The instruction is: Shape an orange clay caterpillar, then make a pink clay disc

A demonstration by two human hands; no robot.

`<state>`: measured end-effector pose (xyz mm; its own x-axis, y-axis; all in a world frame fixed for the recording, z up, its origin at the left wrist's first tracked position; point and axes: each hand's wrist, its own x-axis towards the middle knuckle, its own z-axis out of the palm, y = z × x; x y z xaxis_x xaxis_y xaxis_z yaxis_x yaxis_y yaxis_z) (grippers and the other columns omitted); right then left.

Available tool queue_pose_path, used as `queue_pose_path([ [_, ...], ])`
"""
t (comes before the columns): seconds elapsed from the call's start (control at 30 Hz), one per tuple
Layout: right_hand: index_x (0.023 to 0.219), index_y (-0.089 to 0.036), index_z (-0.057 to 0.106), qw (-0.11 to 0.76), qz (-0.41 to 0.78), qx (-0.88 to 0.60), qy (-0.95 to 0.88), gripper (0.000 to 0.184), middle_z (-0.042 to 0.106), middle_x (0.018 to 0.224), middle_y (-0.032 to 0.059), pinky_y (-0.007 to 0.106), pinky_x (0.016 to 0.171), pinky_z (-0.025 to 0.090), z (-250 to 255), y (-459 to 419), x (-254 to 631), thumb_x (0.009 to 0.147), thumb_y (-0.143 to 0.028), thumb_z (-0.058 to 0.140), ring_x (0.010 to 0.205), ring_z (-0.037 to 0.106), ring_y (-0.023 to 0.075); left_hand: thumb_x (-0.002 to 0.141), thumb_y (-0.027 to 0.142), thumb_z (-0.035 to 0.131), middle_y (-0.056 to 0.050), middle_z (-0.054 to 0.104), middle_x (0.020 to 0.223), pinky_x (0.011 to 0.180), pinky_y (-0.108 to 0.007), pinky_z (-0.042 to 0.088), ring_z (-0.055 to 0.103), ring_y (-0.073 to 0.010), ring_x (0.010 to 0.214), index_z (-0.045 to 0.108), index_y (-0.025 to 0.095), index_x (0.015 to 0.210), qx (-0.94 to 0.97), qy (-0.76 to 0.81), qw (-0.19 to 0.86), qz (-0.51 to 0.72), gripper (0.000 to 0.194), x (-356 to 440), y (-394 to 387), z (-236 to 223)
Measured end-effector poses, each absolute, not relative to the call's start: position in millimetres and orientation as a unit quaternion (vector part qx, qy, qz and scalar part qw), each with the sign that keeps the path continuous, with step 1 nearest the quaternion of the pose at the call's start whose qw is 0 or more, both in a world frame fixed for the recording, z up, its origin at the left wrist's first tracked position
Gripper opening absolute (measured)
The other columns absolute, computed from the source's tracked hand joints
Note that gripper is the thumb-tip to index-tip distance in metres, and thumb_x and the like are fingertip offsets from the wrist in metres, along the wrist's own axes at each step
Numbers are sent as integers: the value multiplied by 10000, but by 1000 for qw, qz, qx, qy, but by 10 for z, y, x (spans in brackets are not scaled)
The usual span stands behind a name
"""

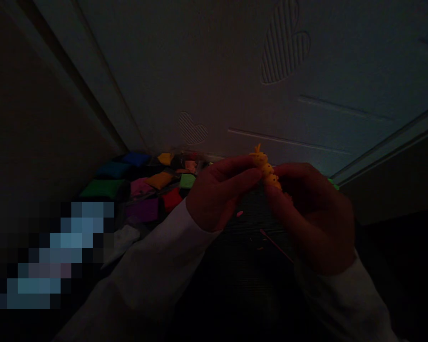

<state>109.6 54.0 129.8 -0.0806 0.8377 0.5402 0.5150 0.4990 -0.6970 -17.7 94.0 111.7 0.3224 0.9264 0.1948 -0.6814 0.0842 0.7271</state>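
Quite centrally, both hands of the person meet at a small yellow figure (270, 172), which is raised above a dark surface (235, 266). The left hand (221, 192) is narrow: its thumb and finger come together against the left side of the figure, near the upper end. The right hand (317, 218) also is narrow, and it holds the lower part of the figure between thumb and fingers. The figure leans slightly, it is bumpy along its length, it carries small dark spots, and a thin forked tip points up at its top.

Below the hands, a small pink piece (239, 213) and a thin pinkish stick (276, 244) lie on the surface, with a few tiny slivers (260, 248) just beside the stick. To the left of the left hand there is a group of coloured packets, among them a green packet (104, 188), a purple packet (142, 210), a red packet (171, 200) and an orange packet (160, 180). Near them lies a whitish crumpled thing (126, 236); its material I cannot tell. Behind everything stands a pale panel (164, 61) with ribbed hearts. The light is very weak, so small details are hard to see.
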Motion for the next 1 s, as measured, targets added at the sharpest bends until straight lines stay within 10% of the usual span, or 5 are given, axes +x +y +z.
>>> queue_pose_path([
  [1.0, 912, -203, 546, 460, 76, -474, -747, 187, 570, 848, 8, 276, 676, 437, 1294, 606, 1101, 726, -178, 554, 754, 526, 126, 574, 153, 696, 2, 653, 734, 667, -202, 468, 594, -90, 689, 653, 160, 787, 327, 140, 739, 572, 217, -200, 996, 1110],
])
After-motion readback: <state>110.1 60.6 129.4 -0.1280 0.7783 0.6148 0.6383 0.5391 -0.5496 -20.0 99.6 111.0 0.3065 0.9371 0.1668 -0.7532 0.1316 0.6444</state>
